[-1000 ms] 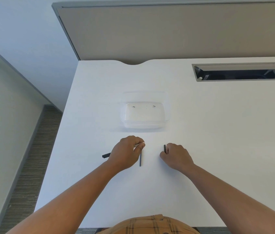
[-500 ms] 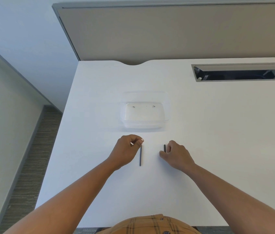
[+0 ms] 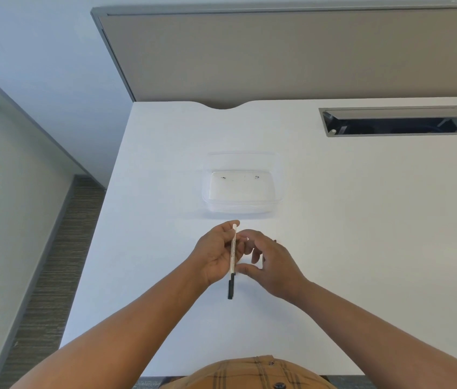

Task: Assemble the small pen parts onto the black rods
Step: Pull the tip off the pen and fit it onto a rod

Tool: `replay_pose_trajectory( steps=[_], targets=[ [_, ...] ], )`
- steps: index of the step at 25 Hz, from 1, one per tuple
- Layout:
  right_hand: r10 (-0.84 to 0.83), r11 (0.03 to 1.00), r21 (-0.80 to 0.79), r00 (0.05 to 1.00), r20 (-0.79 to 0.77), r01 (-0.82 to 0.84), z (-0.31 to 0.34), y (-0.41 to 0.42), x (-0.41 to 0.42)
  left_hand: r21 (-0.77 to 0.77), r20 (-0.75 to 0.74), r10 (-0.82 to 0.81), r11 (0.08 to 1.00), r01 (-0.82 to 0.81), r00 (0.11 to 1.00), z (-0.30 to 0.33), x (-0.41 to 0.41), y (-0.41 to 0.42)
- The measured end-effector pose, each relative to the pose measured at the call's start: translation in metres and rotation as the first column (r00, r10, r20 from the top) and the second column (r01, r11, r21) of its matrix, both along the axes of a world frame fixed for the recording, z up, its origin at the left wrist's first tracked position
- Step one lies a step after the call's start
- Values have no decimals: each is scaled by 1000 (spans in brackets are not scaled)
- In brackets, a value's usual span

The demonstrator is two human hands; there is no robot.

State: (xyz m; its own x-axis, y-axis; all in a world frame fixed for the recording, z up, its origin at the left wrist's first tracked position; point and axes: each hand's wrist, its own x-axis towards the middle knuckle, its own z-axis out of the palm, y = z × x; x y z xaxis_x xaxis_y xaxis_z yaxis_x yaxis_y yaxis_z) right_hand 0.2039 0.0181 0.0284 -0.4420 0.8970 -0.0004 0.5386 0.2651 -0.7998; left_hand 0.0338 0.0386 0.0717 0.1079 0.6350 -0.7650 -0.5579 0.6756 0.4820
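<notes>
My left hand (image 3: 216, 256) is raised just above the white table (image 3: 362, 248) and grips a thin white pen barrel (image 3: 233, 248), held nearly upright. A black rod end (image 3: 230, 287) sticks out below the barrel. My right hand (image 3: 275, 265) is close beside it with fingers spread and curled. Its thumb tip is next to the barrel's lower end, and I see nothing in that hand. The tip of another black rod (image 3: 275, 240) peeks out behind my right hand. Two tiny dark parts (image 3: 223, 177) lie in a clear plastic container (image 3: 278, 197) beyond my hands.
An open grey cable hatch (image 3: 398, 122) is set into the table at the back right. A beige partition panel (image 3: 278, 57) stands along the far edge. The table's left edge drops to striped carpet (image 3: 53, 262).
My left hand has lifted off the table and now holds the white barrel with the black rod in it. My right hand has moved left towards the barrel, off the rod it touched.
</notes>
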Motion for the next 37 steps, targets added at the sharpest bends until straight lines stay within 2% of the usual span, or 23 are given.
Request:
replay_pose_trajectory(
  steps=[3,4,5,7,9,11,14,16,18,20,21,23,27,29,30,31,32,33,34,35,37],
  targets=[
    [49,975,217,999,-7,-46,2,0,2,-47,-13,20,999,-21,1000,-2,6,-4],
    [58,959,281,997,-49,-42,1,-1,2,-58,-21,35,998,-36,999,-3,7,-5],
    [32,962,274,991,-132,6,0,-2,2,-60,-33,44,997,-46,998,-4,9,-6],
    [-179,982,-4,923,-341,189,7,-1,-1,-45,-45,34,998,-36,998,-7,11,-8],
    [-402,912,-264,808,-430,313,13,3,-3,-40,-56,-20,999,18,998,-10,11,-9],
    [-491,864,-348,760,-426,363,16,8,-2,-43,-56,-80,996,77,995,-13,10,-10],
    [-458,872,-350,823,-336,343,26,16,-3,-30,-5,-106,994,106,994,-12,8,-9],
    [-382,911,-286,867,-320,296,36,18,-5,-35,27,-79,996,80,997,-12,7,-6],
    [-300,954,-77,891,-340,291,46,17,-7,-49,42,-17,999,19,999,-12,5,-1],
    [-212,955,146,940,-267,257,44,12,-8,-48,77,21,999,-17,997,-12,6,1],
    [-168,966,165,968,-185,199,41,9,-11,-38,103,16,999,-12,995,-11,7,1],
    [-146,988,32,983,-115,150,36,6,-14,-32,140,-5,999,9,990,-12,11,-1],
    [-239,966,27,926,-294,258,33,14,-10,-28,102,30,999,-27,994,-19,10,-3],
    [-265,959,26,924,-276,283,28,18,-7,21,-27,34,999,-33,999,-23,7,-1],
    [-283,955,25,930,-234,297,22,19,-5,69,-162,3,998,8,987,-25,6,-1],
    [-295,953,10,938,-183,302,15,19,-2,114,-344,-43,990,87,938,-26,4,0],
    [-291,957,-12,949,-122,291,10,21,0,142,-545,-90,970,197,834,-27,1,0],
    [-273,962,-35,960,-64,271,6,23,1,138,-725,-132,934,331,676,-30,-4,-1],
    [-253,967,-48,967,-21,252,4,25,2,87,-859,-175,876,475,481,-33,-10,-3],
    [-239,970,-41,971,-5,239,4,27,1,-17,-930,-233,800,599,285,-38,-16,-3],
    [-213,976,49,977,-26,214,7,27,0,-289,-918,-397,626,724,-23,-44,-28,-3]
  ],
)
